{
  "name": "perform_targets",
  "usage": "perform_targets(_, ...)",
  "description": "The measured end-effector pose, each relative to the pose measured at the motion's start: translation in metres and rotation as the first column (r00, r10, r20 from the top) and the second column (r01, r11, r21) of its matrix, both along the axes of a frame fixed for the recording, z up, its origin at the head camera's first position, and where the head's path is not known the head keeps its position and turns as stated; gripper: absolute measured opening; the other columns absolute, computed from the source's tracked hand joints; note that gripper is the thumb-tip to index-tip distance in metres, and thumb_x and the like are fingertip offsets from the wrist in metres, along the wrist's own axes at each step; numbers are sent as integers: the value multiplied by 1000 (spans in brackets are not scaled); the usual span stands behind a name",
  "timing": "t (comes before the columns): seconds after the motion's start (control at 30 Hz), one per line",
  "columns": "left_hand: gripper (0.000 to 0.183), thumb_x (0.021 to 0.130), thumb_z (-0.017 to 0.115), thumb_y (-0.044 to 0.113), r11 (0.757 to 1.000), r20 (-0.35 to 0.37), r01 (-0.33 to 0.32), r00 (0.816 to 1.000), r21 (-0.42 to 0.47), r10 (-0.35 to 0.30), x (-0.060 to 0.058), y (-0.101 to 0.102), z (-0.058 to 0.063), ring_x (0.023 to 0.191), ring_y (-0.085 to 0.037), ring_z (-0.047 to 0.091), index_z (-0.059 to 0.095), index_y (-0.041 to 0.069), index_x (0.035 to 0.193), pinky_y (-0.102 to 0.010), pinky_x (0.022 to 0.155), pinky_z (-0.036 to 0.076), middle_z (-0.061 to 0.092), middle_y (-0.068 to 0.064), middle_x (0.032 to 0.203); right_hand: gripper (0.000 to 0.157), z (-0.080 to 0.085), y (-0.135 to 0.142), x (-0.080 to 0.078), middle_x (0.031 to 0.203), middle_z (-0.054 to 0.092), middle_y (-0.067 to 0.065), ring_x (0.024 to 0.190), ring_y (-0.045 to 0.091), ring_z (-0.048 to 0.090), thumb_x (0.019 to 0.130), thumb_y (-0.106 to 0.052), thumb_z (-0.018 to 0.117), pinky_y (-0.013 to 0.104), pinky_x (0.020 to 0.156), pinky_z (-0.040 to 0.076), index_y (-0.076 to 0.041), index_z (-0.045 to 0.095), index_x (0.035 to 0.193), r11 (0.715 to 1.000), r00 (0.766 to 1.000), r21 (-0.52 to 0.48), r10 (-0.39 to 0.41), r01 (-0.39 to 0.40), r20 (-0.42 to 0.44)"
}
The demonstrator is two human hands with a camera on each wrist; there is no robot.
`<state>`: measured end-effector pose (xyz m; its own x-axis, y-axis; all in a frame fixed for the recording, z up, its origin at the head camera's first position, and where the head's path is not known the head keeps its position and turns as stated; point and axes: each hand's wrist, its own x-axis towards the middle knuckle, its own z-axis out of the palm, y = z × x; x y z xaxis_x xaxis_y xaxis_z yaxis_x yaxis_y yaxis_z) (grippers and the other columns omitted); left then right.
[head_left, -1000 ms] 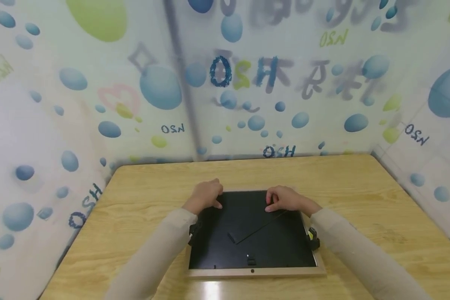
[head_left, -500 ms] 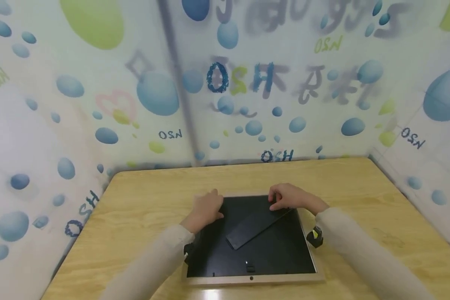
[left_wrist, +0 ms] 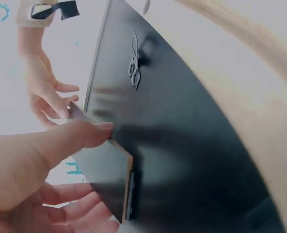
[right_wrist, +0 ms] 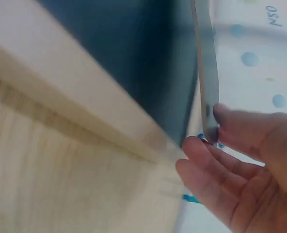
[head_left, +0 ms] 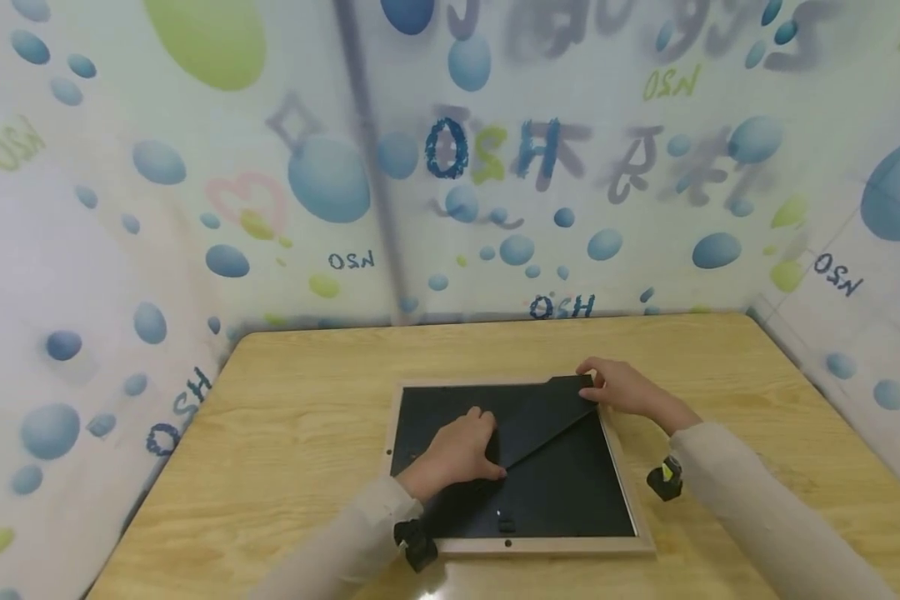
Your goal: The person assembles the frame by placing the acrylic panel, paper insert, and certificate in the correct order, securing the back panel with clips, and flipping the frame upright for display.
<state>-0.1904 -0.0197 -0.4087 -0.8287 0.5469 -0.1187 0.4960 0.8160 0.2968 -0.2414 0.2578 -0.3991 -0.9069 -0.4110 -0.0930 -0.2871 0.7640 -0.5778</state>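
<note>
A picture frame with a pale wooden rim lies back side up on the table, showing its black backing board. A flat black stand leg is raised at a slant above the board. My left hand holds its near end, the thumb on one face and the fingers behind, as the left wrist view shows. At the far right corner my right hand pinches the leg's other end between thumb and fingers. In the right wrist view the leg stands edge-on in that pinch.
A small metal hanger sits on the backing board near the rim. The wooden table spreads around the frame. Patterned curtains enclose the back and sides. Black wrist cameras are strapped to both sleeves.
My left hand has moved from the frame's left far edge rightward and nearer, onto the stand leg. My right hand has shifted right, and the leg's far end now shows past the frame's far rim.
</note>
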Motion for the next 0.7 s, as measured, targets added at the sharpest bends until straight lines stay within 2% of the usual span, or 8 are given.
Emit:
perform_targets(0.2,56,66,81,33,987,42,-38,999,153,32,0,-7,-4,73,-13,47,50,6,104,-26,61,44,46,-2,89,35,29,-4,9,78,57,10,67,27,61,87,-5,60,34,59,53,8,51,118,994,998,-104,-31,25,-51)
perform_targets(0.3,57,67,82,30,973,69,-40,997,229,25,-1,-12,-3,77,-14,47,48,6,106,-26,65,44,46,-2,92,36,47,-9,14,80,59,10,68,25,62,86,-5,62,33,61,53,7,52,118,991,994,-130,-32,18,-104)
perform_targets(0.4,59,68,81,28,957,80,-25,997,290,2,1,-18,-3,85,-16,48,45,6,109,-27,69,45,46,-4,97,35,62,-16,19,79,58,8,65,18,60,85,-6,64,30,60,52,4,54,117,994,987,-111,-32,15,-156)
perform_targets(0.53,60,72,78,28,939,68,27,996,342,-54,3,-25,-5,91,-17,47,41,4,113,-27,73,45,45,-5,102,36,83,-30,30,78,58,5,64,13,58,84,-8,66,30,60,50,3,56,117,998,974,-58,-22,9,-227)
perform_targets(0.7,61,75,76,25,909,41,81,993,409,-107,7,-33,-7,89,-17,42,37,1,115,-27,73,42,39,-6,100,38,104,-50,45,80,60,3,70,15,58,82,-11,68,34,65,49,1,57,117,1000,940,4,6,-5,-341)
